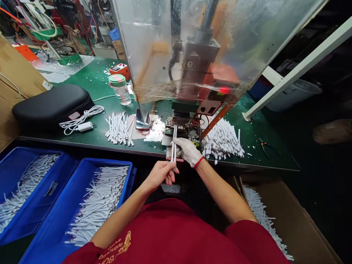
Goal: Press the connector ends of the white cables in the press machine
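Two slim white strips (175, 136) lie side by side, their far ends at the die of a press (180, 123). My left hand (162, 173) is bare and pinches their near ends, where something small and metallic shows at the fingertips. My right hand (189, 151), in a white knit glove with a red cuff, is closed around the middle of the strips just in front of the die. Its fingers are partly hidden behind them. Right of the press is a heap of similar strips (224, 137), and a smaller pile of strips (118, 128) sits to the left.
A cloudy plastic guard (154, 47) hangs before the press. Blue bins (129, 183) and a cardboard box (291, 209) hold many strips. On the green table (101, 145) are a phone (142, 120), a jar (121, 91), a black cushion (52, 102), a charger (85, 126) and pliers (264, 147).
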`<state>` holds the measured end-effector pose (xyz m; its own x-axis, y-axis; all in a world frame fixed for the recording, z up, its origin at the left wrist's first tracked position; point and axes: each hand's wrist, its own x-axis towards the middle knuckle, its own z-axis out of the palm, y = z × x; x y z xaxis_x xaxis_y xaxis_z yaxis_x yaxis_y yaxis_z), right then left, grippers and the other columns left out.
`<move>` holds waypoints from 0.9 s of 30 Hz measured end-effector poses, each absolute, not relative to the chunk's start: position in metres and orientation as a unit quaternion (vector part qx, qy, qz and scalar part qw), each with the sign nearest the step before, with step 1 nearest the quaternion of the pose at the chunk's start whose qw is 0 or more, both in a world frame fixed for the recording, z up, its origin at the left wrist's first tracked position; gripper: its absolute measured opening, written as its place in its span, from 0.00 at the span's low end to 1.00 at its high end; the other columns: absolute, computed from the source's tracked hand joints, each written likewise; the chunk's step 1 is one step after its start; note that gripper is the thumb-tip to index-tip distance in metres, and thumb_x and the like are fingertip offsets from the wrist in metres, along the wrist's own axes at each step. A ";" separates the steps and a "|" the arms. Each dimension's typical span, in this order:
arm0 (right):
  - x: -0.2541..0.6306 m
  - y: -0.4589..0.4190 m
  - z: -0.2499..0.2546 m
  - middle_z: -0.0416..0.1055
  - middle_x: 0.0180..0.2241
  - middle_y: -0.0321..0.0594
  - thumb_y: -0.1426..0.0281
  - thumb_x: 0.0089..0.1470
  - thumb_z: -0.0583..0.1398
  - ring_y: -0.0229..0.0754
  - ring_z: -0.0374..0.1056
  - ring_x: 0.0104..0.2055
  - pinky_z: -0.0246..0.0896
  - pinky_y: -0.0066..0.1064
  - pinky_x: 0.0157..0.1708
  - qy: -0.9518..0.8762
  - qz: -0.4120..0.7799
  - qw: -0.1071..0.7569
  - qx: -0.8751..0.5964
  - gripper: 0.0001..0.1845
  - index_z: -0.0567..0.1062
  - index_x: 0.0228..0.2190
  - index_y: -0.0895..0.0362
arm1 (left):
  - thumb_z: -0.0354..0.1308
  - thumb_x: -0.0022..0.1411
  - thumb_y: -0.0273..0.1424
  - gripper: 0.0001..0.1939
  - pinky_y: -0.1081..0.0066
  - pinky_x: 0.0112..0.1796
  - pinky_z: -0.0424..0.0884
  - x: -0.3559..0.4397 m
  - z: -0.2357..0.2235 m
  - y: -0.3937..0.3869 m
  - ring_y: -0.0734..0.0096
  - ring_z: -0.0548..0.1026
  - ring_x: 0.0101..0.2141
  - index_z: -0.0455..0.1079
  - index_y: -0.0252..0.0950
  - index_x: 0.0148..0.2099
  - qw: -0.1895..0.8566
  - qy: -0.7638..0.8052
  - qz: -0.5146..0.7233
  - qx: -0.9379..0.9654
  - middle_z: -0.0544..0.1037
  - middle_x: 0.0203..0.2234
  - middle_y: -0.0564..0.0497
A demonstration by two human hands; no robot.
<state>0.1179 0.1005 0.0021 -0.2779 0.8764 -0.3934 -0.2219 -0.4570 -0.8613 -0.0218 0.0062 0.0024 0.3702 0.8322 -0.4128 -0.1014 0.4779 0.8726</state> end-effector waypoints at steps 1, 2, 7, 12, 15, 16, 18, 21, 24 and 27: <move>0.118 0.101 0.002 0.66 0.17 0.33 0.58 0.43 0.67 0.29 0.57 0.14 0.51 0.19 0.12 -0.355 0.718 0.382 -0.461 0.18 0.72 0.25 0.61 | 0.58 0.56 0.52 0.27 0.80 0.14 0.61 -0.022 0.003 0.006 0.77 0.69 0.12 0.73 0.28 0.31 0.727 0.460 0.320 0.397 0.74 0.14 0.50; 0.119 0.101 0.001 0.66 0.17 0.34 0.58 0.44 0.67 0.30 0.58 0.14 0.52 0.20 0.12 -0.357 0.718 0.383 -0.459 0.18 0.72 0.25 0.61 | 0.58 0.56 0.52 0.27 0.80 0.14 0.61 -0.022 0.003 0.006 0.77 0.69 0.12 0.73 0.28 0.31 0.728 0.459 0.321 0.395 0.74 0.14 0.50; 0.120 0.099 0.000 0.68 0.18 0.35 0.58 0.44 0.67 0.31 0.59 0.15 0.54 0.21 0.12 -0.362 0.711 0.388 -0.461 0.18 0.73 0.26 0.61 | 0.59 0.55 0.51 0.27 0.80 0.15 0.62 -0.021 0.002 0.006 0.77 0.69 0.12 0.73 0.28 0.31 0.732 0.458 0.327 0.384 0.73 0.13 0.50; 0.115 0.109 -0.008 0.69 0.20 0.35 0.62 0.45 0.67 0.33 0.62 0.17 0.60 0.24 0.15 -0.348 0.699 0.430 -0.453 0.14 0.74 0.27 0.61 | 0.58 0.55 0.53 0.29 0.79 0.17 0.66 -0.017 0.006 0.007 0.73 0.73 0.15 0.74 0.27 0.37 0.751 0.455 0.321 0.356 0.77 0.17 0.47; 0.109 0.121 -0.010 0.70 0.22 0.37 0.66 0.47 0.66 0.34 0.64 0.20 0.62 0.25 0.18 -0.320 0.693 0.473 -0.440 0.11 0.75 0.28 0.62 | 0.56 0.57 0.55 0.31 0.77 0.20 0.69 -0.014 0.006 0.008 0.70 0.76 0.18 0.73 0.28 0.40 0.756 0.448 0.323 0.351 0.78 0.20 0.46; 0.106 0.126 -0.010 0.70 0.21 0.38 0.67 0.49 0.65 0.34 0.64 0.20 0.63 0.25 0.19 -0.305 0.697 0.482 -0.434 0.10 0.75 0.28 0.62 | 0.55 0.57 0.56 0.31 0.76 0.21 0.70 -0.013 0.006 0.008 0.69 0.77 0.19 0.73 0.28 0.40 0.756 0.445 0.325 0.353 0.78 0.20 0.46; 0.102 0.132 -0.007 0.70 0.20 0.38 0.69 0.52 0.62 0.35 0.64 0.19 0.64 0.26 0.19 -0.275 0.707 0.493 -0.427 0.08 0.74 0.28 0.63 | 0.55 0.56 0.56 0.31 0.76 0.21 0.70 -0.013 0.005 0.008 0.68 0.77 0.19 0.73 0.28 0.38 0.755 0.444 0.327 0.356 0.78 0.20 0.45; 0.098 0.136 -0.002 0.69 0.20 0.39 0.70 0.55 0.60 0.35 0.64 0.18 0.63 0.26 0.17 -0.250 0.712 0.491 -0.435 0.08 0.73 0.28 0.63 | 0.56 0.55 0.56 0.32 0.76 0.21 0.70 -0.012 0.004 0.009 0.68 0.77 0.19 0.73 0.27 0.36 0.751 0.447 0.332 0.356 0.77 0.19 0.45; 0.097 0.136 -0.001 0.70 0.21 0.39 0.70 0.55 0.60 0.34 0.63 0.17 0.63 0.26 0.16 -0.255 0.702 0.492 -0.447 0.08 0.72 0.28 0.62 | 0.56 0.54 0.57 0.33 0.76 0.20 0.69 -0.011 0.003 0.009 0.67 0.77 0.19 0.74 0.27 0.35 0.746 0.452 0.337 0.355 0.77 0.19 0.44; 0.098 0.137 -0.004 0.71 0.22 0.40 0.69 0.54 0.61 0.35 0.64 0.18 0.64 0.27 0.17 -0.271 0.690 0.497 -0.450 0.08 0.72 0.28 0.62 | 0.56 0.53 0.57 0.33 0.76 0.20 0.68 -0.009 0.002 0.009 0.67 0.77 0.19 0.74 0.27 0.34 0.743 0.455 0.343 0.350 0.78 0.19 0.44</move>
